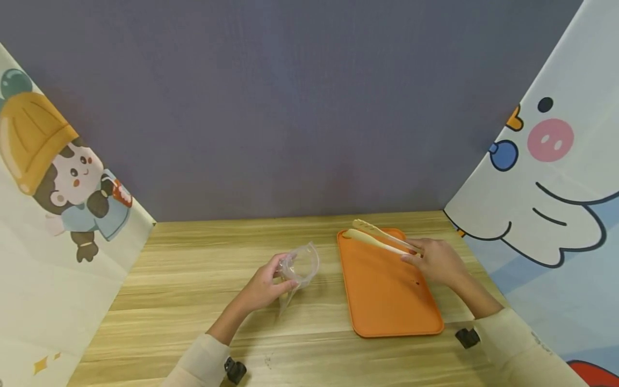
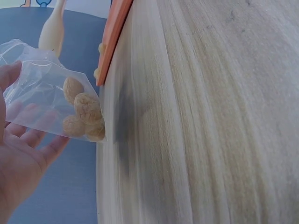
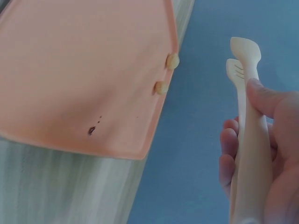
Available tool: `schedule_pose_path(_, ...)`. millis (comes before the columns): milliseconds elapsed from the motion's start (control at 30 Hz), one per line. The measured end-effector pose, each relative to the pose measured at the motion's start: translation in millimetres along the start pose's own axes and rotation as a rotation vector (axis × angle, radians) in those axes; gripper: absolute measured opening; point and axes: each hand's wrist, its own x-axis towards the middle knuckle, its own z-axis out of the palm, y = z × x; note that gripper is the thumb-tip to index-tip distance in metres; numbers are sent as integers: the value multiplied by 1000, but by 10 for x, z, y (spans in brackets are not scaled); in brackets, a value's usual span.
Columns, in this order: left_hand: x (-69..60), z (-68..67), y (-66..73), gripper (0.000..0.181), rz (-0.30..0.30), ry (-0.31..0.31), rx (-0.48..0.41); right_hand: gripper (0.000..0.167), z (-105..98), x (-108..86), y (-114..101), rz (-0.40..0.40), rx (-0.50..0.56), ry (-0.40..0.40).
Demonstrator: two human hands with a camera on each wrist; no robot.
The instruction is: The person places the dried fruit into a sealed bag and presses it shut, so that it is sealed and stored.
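Note:
My left hand (image 1: 265, 285) holds a clear plastic bag (image 1: 309, 277) by its upper part, with the bag's mouth spread wide. Inside the bag, in the left wrist view, several round, wrinkled tan nuts (image 2: 87, 108) that look like walnuts lie at the bottom. Cream tongs (image 1: 372, 240) are gripped in my right hand (image 1: 437, 260), the thumb on one arm and fingers round the other. Their tips stand apart above the far left corner of an orange tray (image 1: 387, 301). On that tray's rim, two small pale round pieces (image 3: 172, 61) show in the right wrist view.
A few dark specks (image 3: 91, 130) mark the tray near one edge. The wooden table (image 1: 193, 279) ends at a grey-blue panel (image 1: 300, 118) behind, with printed cartoon panels (image 1: 556, 215) at both sides.

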Motion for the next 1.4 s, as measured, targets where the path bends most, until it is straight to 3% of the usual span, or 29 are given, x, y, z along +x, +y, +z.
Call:
schedule_pose_path(400, 34, -31, -44, 63, 14, -4, -2, 47, 74, 24, 109, 5, -35, -4)
schedule_pose_path(900, 244, 5, -7, 62, 9, 48, 3, 47, 13, 332, 440, -38, -57, -22)
schedule_pose_path(1400, 247, 28, -30, 62, -8, 43, -6, 50, 124, 331, 552, 42, -46, -74)
